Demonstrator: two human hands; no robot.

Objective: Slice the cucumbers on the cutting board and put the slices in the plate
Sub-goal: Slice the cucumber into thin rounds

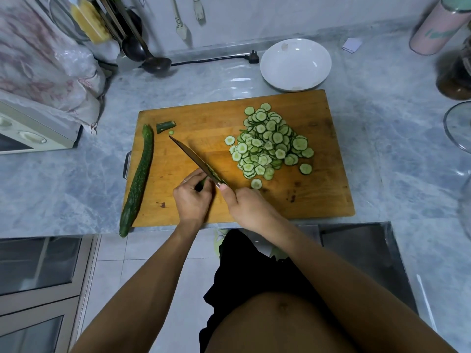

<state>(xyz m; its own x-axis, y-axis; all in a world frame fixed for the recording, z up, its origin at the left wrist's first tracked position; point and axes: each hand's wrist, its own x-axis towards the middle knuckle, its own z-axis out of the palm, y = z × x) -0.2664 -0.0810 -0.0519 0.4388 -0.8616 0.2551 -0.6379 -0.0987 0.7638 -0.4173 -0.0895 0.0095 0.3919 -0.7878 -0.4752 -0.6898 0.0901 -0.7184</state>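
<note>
A short cucumber stub (202,184) is pinched by the left hand (192,200), fingers curled around it, near the front edge of the cutting board (318,200). Only a small green part of the stub is seen between the fingers. The knife (196,161) is gripped by the right hand (244,207) at the handle, thumb laid on top; the blade goes away from this hand, to the back-left, and lies directly against the left fingers. Some green bits are stuck on the blade.

Behind & to the right of the right hand a big heap of slices (270,141) is spread on the board, w/ a few single slices lying apart near the hand. To the left of the left hand one whole cucumber (139,179) is laid along the left edge of the board; its near end hangs over the counter (63,194) edge. Behind the knife tip a cut-off end piece (165,126) is lying, w/ a tiny slice just beside it.

The white plate (295,63) is placed behind the board, well apart from both hands; no slices are in it yet.
</note>
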